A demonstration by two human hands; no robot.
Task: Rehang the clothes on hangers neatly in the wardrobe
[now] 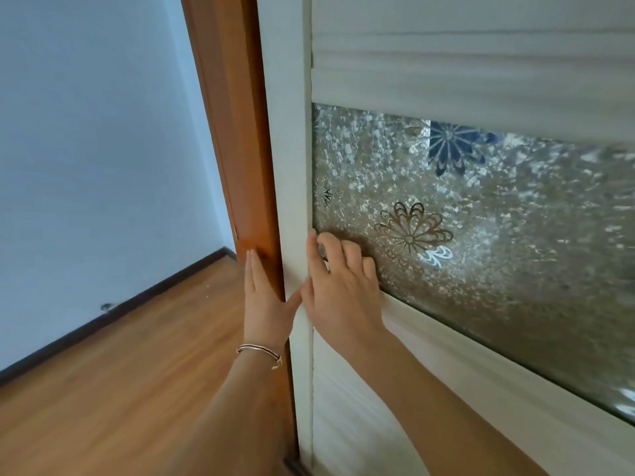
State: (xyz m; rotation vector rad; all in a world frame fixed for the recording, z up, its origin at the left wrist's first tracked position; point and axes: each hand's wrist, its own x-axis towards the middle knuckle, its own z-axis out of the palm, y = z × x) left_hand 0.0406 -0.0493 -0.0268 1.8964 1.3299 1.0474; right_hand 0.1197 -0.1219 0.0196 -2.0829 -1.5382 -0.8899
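Head view, the only view.

- Wardrobe door [292, 166]: white frame with a patterned glass panel [498, 242] carrying flower motifs. The door's upright edge lies right against the orange-brown wooden side post [237, 132]. No gap shows between them, and nothing of the interior is visible.
- Left hand [266, 304]: fingers straight and together, flat against the side post, thumb angled across towards the door's white edge. It holds nothing. Bracelet [259, 352] at the wrist.
- Right hand [343, 290]: on the door at the left edge of the glass. The index finger is straight up along the inner edge of the frame. The other fingers are bent with their tips on the glass. Cannot tell whether they hook a lip of the frame or only press on it.
- Clothes and hangers: none in view. Presumably behind the door, but the frosted glass lets nothing be made out.
- Surroundings: pale wall [86, 132], wooden floor [120, 389] and a dark skirting board between them.

Progress (judgement): very early, or a point between garments. No garment is in hand, and none can be seen either hung or waiting. The step in hand looks like shifting the door, one hand braced on the post and the other working the door's edge. As far as this frame shows, all the rehanging is left to do. How much, if any, is done inside cannot be judged.
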